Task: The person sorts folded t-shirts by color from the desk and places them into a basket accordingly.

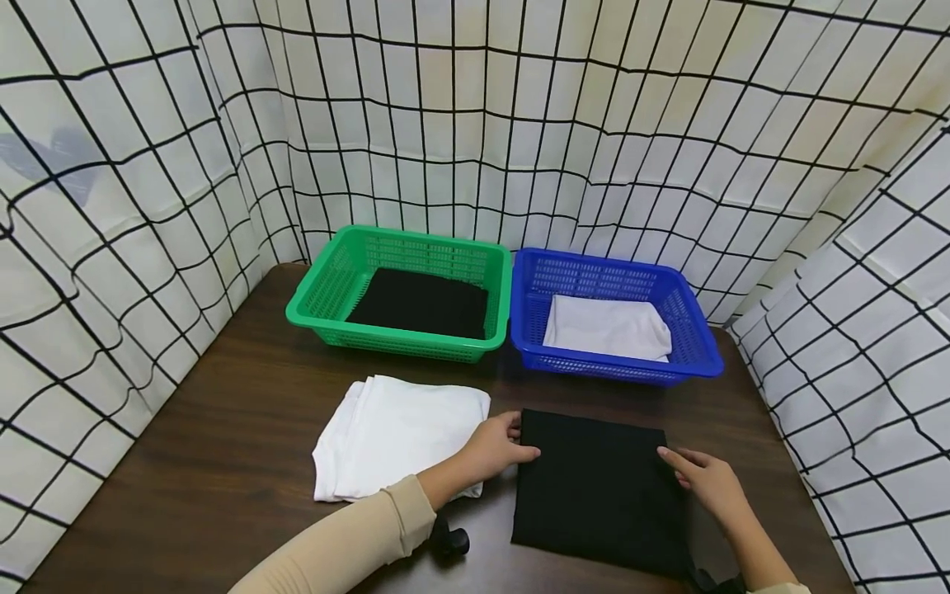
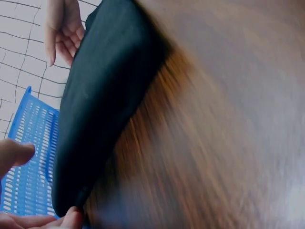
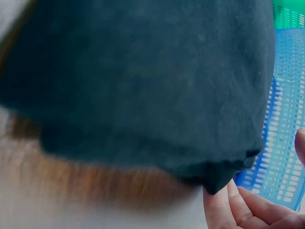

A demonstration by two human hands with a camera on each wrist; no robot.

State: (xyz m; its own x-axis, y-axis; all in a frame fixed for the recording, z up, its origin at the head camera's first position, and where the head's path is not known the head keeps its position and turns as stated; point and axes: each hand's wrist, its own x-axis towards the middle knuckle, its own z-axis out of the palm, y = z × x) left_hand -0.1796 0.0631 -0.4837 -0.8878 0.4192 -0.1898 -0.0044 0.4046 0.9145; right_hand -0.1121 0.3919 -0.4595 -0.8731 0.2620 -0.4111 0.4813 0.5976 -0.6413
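A folded black cloth (image 1: 597, 491) lies on the table in front of me. At its upper left edge is my left hand (image 1: 499, 445); in the left wrist view its fingertips (image 2: 71, 217) touch the cloth's edge while the thumb (image 2: 19, 153) stands apart. My right hand (image 1: 708, 478) is at the opposite edge. In the right wrist view its fingers (image 3: 238, 210) are right at a corner of the cloth, its thumb held away. Left of the black cloth lies a folded white cloth (image 1: 416, 429), partly covered by my left hand and wrist in the head view.
A green basket (image 1: 401, 339) with a folded black cloth (image 1: 423, 304) inside stands at the back. Beside it a blue basket (image 1: 594, 363) holds a folded white cloth (image 1: 604, 326). Black wire grid panels (image 1: 445, 115) backed with pale fabric surround the brown table (image 1: 223, 462).
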